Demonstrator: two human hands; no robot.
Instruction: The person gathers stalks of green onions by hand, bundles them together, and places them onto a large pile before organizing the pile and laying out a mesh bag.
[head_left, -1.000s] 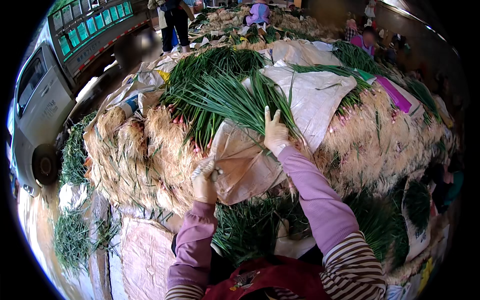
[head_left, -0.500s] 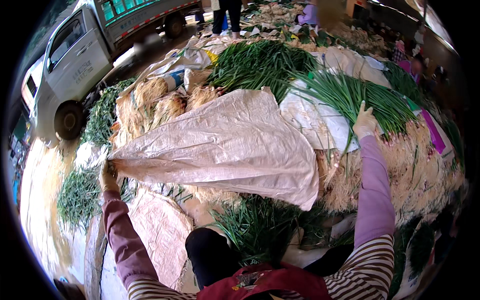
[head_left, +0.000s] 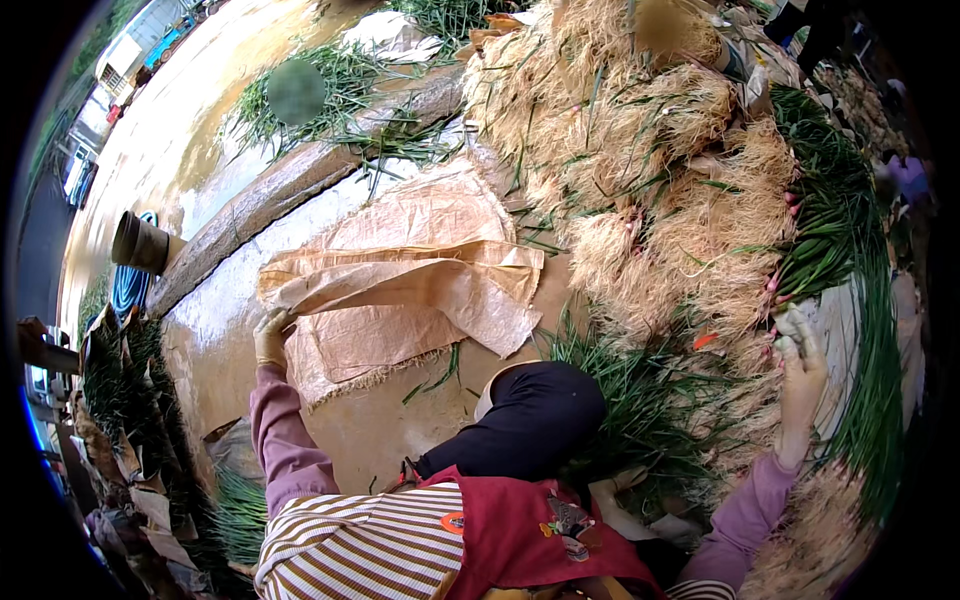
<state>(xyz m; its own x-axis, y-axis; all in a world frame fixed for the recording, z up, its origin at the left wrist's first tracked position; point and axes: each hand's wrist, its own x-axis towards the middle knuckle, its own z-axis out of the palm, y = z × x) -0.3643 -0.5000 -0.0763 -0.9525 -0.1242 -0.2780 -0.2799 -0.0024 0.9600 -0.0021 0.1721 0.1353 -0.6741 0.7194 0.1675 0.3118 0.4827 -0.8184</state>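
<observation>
My gloved left hand (head_left: pixel 271 337) is closed on the left end of a tan woven sack (head_left: pixel 400 283), which hangs loosely folded over another woven sack (head_left: pixel 372 345) lying flat on the ground. At the far right, my gloved right hand (head_left: pixel 803 375) has its fingers stretched out. Its fingertips are beside the small bulbs of a bunch of spring onions (head_left: pixel 815 255) and a white sheet (head_left: pixel 840 325). More long green stalks (head_left: pixel 870 400) lie just right of that hand. Between my hands are large heaps of pale stringy roots (head_left: pixel 690 150).
A raised concrete curb (head_left: pixel 270 210) runs diagonally past the sacks, with cut greens (head_left: pixel 310 95) beyond it. Loose green leaves (head_left: pixel 640 390) lie by my bent knee. A dark bucket-like container (head_left: pixel 140 243) stands at left, near piled greens (head_left: pixel 130 400).
The view has swung left, and the truck is out of sight. My left hand has brought the sack off the onion heap to above the flat sack, where it is now folded.
</observation>
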